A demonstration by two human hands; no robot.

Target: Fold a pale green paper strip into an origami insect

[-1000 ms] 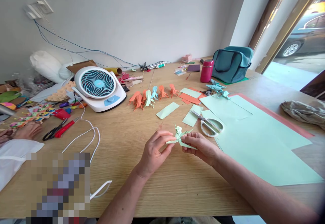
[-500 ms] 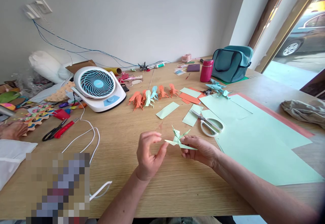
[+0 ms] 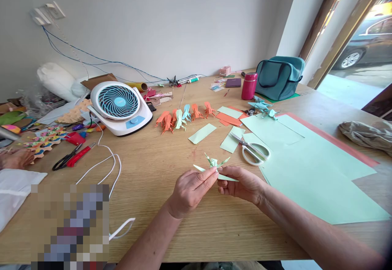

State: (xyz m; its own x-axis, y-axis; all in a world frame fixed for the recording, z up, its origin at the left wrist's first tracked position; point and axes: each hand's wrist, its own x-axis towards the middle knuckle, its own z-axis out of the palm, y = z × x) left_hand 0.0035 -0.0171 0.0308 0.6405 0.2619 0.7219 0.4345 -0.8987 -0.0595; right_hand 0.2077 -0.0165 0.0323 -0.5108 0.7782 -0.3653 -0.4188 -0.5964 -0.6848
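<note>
A small folded figure of pale green paper is held just above the wooden table, between both hands. My left hand pinches its left side with thumb and fingers closed. My right hand grips its right side from below, fingers curled. White-handled scissors lie just beyond my right hand on a large pale green sheet. A row of orange, green and blue folded figures stands further back.
A white desk fan with a white cable sits at the left. Red-handled scissors, a pink bottle and a teal bag are on the table. Another person's hand rests at the far left.
My left hand let go of the green figure half a second ago, then closed on its left side again. The right hand kept its hold throughout.
</note>
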